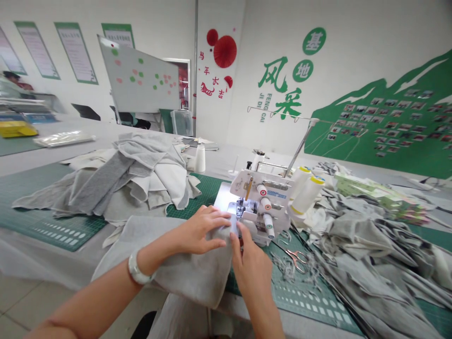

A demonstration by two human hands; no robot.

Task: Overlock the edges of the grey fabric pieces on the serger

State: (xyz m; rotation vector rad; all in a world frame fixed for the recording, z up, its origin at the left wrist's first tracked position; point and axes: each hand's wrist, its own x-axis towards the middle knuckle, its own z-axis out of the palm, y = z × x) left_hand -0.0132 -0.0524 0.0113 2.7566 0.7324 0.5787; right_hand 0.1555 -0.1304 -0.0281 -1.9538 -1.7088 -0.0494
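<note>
A white overlock sewing machine (pixel 261 197) stands on the table with its lamp lit over the needle area. Grey fabric (pixel 169 278) lies in front of it, one edge reaching the presser foot and the rest hanging over the table's front. My left hand (pixel 203 230) rests flat on this fabric, fingers stretched towards the needle plate, a pale bracelet on the wrist. Close to the foot, my right hand (pixel 249 259) pinches the fabric's right edge between thumb and forefinger.
Grey and white cloth pieces (pixel 141 169) are heaped left of the machine, and a larger heap (pixel 370 249) lies right. Scissors (pixel 295 259) and thread scraps (pixel 282 268) lie on the green cutting mat (pixel 307 301). Thread cones (pixel 307 193) stand behind; a thread stand (pixel 300 146) rises above.
</note>
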